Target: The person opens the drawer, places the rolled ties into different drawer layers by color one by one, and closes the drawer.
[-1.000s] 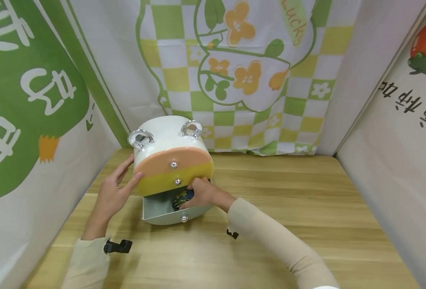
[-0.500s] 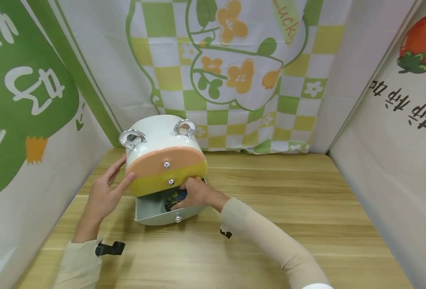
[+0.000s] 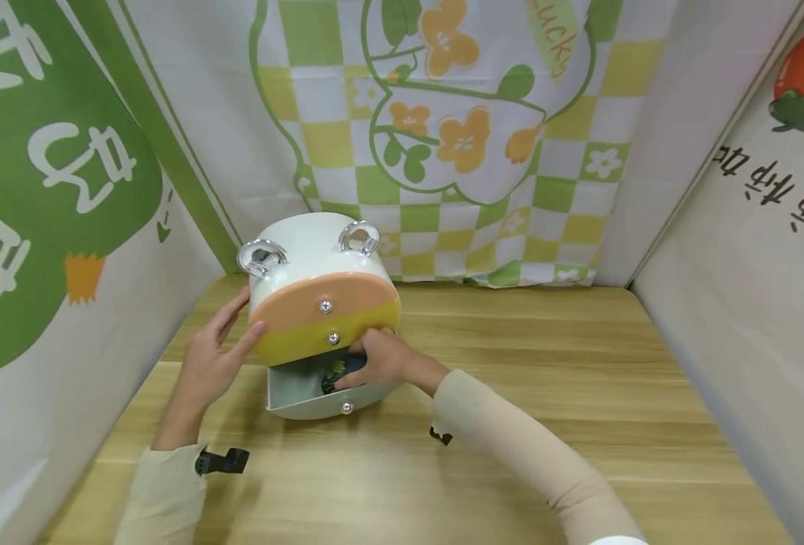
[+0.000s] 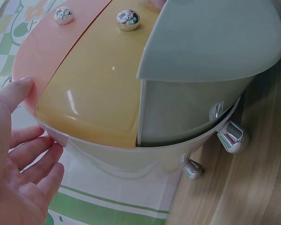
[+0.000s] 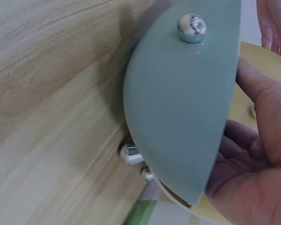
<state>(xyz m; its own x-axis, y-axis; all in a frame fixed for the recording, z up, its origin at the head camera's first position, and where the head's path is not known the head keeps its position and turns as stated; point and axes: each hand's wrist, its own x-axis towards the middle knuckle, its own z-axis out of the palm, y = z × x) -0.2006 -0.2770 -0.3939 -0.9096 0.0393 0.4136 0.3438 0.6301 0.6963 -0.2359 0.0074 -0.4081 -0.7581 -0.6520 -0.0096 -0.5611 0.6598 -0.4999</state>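
A small drawer box [image 3: 310, 250] has an orange top drawer [image 3: 289, 301], a yellow middle drawer [image 3: 282, 344] and a pale green bottom drawer [image 3: 300, 409] pulled out. My left hand [image 3: 214, 363] steadies the box's left side, thumb at the front edge and fingertips against the side, as the left wrist view also shows. Inside the green drawer, my right hand [image 3: 388, 359] holds a dark blue object with a yellow pattern [image 3: 332, 372], thumb on its near side. The other fingers and most of the object are hidden; its kind is unclear.
Silver rings [image 3: 359, 238] stand on top of the box, and silver feet [image 4: 233, 137] show at its underside. The wooden table [image 3: 545, 409] extends to the right and front. A checked cloth [image 3: 470, 242] hangs behind, with printed panels on both sides.
The head view shifts slightly left and back. The box and left hand stay in place. In the drawer, the dark blue object and right hand shift only slightly.
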